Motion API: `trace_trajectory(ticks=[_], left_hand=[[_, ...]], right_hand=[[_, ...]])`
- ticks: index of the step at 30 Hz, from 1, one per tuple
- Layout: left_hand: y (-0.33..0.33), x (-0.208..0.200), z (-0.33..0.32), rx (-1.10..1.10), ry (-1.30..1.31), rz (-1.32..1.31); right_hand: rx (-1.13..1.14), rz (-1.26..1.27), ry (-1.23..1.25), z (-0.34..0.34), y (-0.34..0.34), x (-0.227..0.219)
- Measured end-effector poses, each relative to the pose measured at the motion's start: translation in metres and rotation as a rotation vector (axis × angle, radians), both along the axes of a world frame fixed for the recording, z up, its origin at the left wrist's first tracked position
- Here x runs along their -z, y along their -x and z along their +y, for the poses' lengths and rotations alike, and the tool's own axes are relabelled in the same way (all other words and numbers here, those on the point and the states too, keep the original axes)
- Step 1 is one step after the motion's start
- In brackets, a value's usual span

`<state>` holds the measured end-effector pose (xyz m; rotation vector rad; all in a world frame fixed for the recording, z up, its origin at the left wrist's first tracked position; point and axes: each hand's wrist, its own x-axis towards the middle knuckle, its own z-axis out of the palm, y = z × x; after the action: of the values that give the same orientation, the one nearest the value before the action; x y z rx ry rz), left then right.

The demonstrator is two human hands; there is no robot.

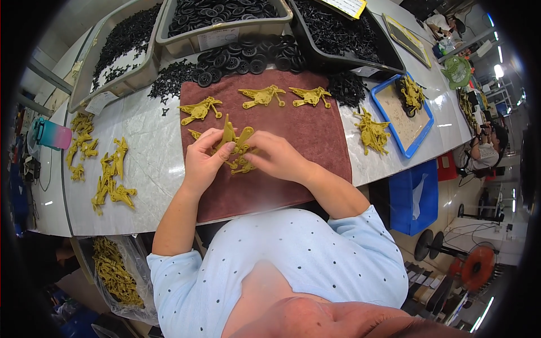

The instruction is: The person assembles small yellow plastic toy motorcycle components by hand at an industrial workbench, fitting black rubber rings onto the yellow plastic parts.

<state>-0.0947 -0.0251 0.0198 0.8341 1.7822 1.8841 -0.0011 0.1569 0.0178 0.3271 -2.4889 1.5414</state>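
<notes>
Over a dark red towel (pixel 270 197), my left hand (pixel 204 160) pinches a yellow plastic toy part (pixel 228 134) between thumb and fingers. My right hand (pixel 277 156) has its fingers closed at the right side of the same cluster of yellow plastic; whether it is one part or several cannot be made out. More yellow lies partly hidden beneath the hands. Farther up the towel, three yellow toy frames rest in a row: a left one (pixel 201 111), a middle one (pixel 262 97) and a right one (pixel 310 97).
Black toy wheels (pixel 236 61) are heaped behind the towel, below a grey bin (pixel 225 31) of wheels. A black bin (pixel 389 62) and a left grey bin (pixel 84 96) hold small black parts. Yellow parts (pixel 372 132) sit right, beside a blue-rimmed tray (pixel 403 147); others (pixel 112 174) lie left.
</notes>
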Motion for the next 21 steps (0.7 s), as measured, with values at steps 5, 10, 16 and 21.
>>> trace_trajectory(ticks=[5, 10, 16, 21], left_hand=[[-0.003, -0.009, -0.002, 0.003, 0.183, 0.318], [-0.002, -0.007, -0.003, 0.053, 0.146, 0.218], [-0.005, 0.0, -0.004, 0.069, 0.058, -0.056], [-0.006, -0.006, -0.006, 0.084, 0.018, -0.27]], right_hand=[[-0.098, 0.033, -0.148, 0.001, -0.003, -0.012], [-0.104, 0.088, -0.126, 0.002, -0.005, -0.009], [0.109, -0.065, -0.04, 0.003, -0.004, -0.004], [0.181, -0.132, 0.196, 0.004, -0.003, -0.008]])
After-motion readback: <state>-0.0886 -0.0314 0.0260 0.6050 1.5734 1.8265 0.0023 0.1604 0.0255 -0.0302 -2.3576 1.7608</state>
